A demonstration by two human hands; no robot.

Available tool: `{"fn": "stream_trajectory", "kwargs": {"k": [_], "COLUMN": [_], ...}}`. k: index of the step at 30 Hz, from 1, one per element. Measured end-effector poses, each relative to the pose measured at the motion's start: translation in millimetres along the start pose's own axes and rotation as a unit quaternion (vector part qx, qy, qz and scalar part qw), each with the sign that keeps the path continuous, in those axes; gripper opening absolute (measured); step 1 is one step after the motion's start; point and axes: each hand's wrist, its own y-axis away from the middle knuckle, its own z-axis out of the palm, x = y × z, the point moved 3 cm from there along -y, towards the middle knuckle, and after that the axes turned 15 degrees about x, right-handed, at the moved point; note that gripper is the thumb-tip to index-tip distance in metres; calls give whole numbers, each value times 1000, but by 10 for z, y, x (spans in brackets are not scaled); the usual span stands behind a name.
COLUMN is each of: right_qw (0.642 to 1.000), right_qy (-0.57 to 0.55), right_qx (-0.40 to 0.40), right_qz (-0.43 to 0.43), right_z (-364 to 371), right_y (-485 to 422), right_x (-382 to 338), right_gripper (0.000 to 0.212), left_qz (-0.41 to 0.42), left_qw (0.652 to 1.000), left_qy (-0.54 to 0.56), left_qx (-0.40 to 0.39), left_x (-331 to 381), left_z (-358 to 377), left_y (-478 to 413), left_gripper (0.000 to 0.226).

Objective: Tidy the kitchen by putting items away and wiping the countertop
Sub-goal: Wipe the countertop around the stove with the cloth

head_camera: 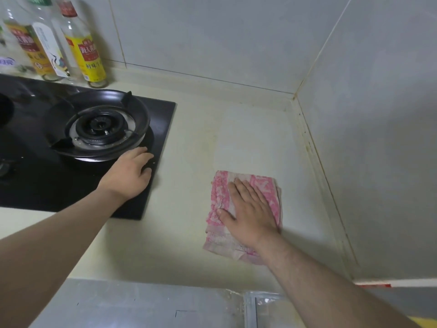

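While the right grip (249, 209) presses flat, fingers straight, on a pink cloth (218, 192) on the tabletop (184, 245) right of the stove (35, 185), the left grip (128, 172) (relaxed, holding nothing) rests on the stove's near-right corner

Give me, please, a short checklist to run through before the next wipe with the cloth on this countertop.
1. Right hand lies flat on the cloth: ok.
2. Cloth lies spread on the countertop: ok.
3. Left hand rests on the hob, apart from the cloth: ok.
4. Bottles stand behind the hob, away from the cloth: ok.
5. Burner shows no flame: ok; whether it is hot: cannot tell.
6. Cloth damp enough: cannot tell.
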Motion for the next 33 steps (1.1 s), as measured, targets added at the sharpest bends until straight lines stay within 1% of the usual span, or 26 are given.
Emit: {"fn": "stream_trajectory", "kwargs": {"k": [9,16,24,29,33], "right_qw": [1000,999,998,998,999], "right_qy": [-11,7,28,27,10], "right_qx": [3,-11,-10,-12,16], "right_qz": [21,32,49,48,43], "right_z": [-64,-87,-97,-124,-90], "right_y": [476,955,964,893,609], "right_x": [-115,-33,-95,-118,-72], "right_gripper": [77,88,80,80,75], "left_qz": [11,30,32,30,25], "left_qw": [1000,999,999,999,999], "left_qy": [8,15,19,27,27], "left_qx": [0,12,11,5,7], "left_x": [1,-44,-27,-47,-53], "left_z": [-31,-23,-17,2,16], "left_y": [28,41,29,30,33], "left_gripper": [41,37,38,39,39]}}
